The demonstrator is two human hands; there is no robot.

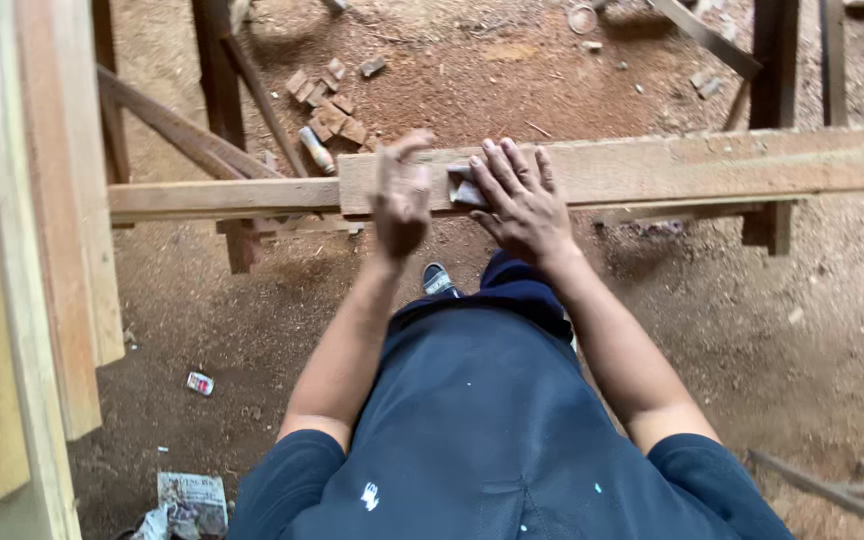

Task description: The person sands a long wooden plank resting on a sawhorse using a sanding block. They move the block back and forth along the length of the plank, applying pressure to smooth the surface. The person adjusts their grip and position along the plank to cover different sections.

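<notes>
A long wooden plank (672,165) lies across my view on trestle legs, with a thinner rail (212,197) running on to its left. My right hand (520,198) lies flat on the plank with fingers spread, pressing a small folded grey piece that looks like sandpaper (466,188). My left hand (400,195) hovers blurred just left of that piece, over the plank's end, fingers loosely apart and holding nothing I can make out. My dark blue shirt fills the lower frame.
Sawdust-covered dirt floor all around. Several small wood offcuts (327,100) lie beyond the plank. Upright timber boards (42,250) stand at the left. A crushed can (199,383) and crumpled newspaper (190,503) lie lower left. Trestle legs (772,110) stand at right.
</notes>
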